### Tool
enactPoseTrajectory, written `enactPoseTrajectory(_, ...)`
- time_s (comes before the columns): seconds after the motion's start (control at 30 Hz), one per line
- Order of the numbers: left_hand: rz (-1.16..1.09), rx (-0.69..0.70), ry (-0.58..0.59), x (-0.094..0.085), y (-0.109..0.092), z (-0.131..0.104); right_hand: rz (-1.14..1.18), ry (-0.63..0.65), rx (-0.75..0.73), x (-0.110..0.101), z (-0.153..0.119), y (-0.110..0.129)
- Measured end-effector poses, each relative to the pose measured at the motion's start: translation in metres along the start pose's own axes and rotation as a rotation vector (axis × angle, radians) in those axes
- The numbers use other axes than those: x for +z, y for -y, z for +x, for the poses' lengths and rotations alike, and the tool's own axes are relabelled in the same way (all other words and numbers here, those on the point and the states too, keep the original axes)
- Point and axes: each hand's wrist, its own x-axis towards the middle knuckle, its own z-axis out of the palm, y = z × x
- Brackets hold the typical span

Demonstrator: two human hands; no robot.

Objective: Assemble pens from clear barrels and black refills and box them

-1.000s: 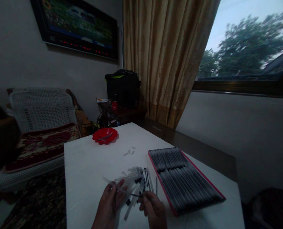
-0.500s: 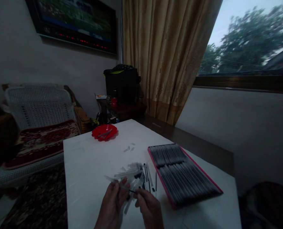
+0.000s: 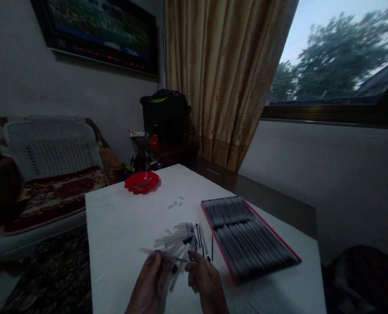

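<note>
My left hand [image 3: 152, 272] pinches a clear, narrow plastic sleeve [image 3: 145, 250], which sticks out to the left past my fingers. A thin dark stick [image 3: 180, 260] extends from the sleeve's right side toward my right hand [image 3: 203, 274]. The right index finger is raised from the thumb, and these fingers are around the stick's end; whether they touch it is hard to see. Just beyond both hands lies a loose pile of clear sleeves [image 3: 172, 238] mixed with dark pieces. Several thin black sticks [image 3: 199, 235] lie at the pile's right.
On the white table [image 3: 115, 231], a pink-edged tray [image 3: 218, 244] of tightly packed sleeved dark sticks lies to the right. A red scalloped dish [image 3: 130, 186] with a few sticks is at the far left. Small clear scraps [image 3: 175, 203] lie mid-table. A wicker chair [image 3: 49, 144] stands beyond.
My right index finger has lifted away from the thumb, loosening the pinch at the stick's end. My left hand still holds the sleeve. The whole view has shifted slightly.
</note>
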Motion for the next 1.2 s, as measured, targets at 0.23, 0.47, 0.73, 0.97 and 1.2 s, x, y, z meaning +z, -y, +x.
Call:
enactPoseTrajectory(0.23, 0.057, -0.044, 0.239, -0.008, 0.028, 0.0, -0.049, 0.144, 0.088, 0.006, -0.002, -0.002)
enactPoseTrajectory(0.47, 0.495, -0.143, 0.338, -0.03, 0.02, 0.014, -0.033, 0.007, 0.107, -0.007, 0.004, 0.006)
enactPoseTrajectory(0.73, 1.397, 0.939, 0.522, -0.022, -0.03, 0.001, -0.155, -0.006, 0.022, -0.029, 0.013, 0.011)
enactPoseTrajectory(0.97, 1.62, 1.171, 0.767, -0.024, 0.007, 0.016, -0.027, 0.155, 0.198, -0.018, 0.006, 0.002)
enactPoseTrajectory(1.2, 1.524, 1.246, 0.708, -0.036, 0.021, 0.023, -0.15, 0.074, 0.069, -0.031, 0.012, 0.012)
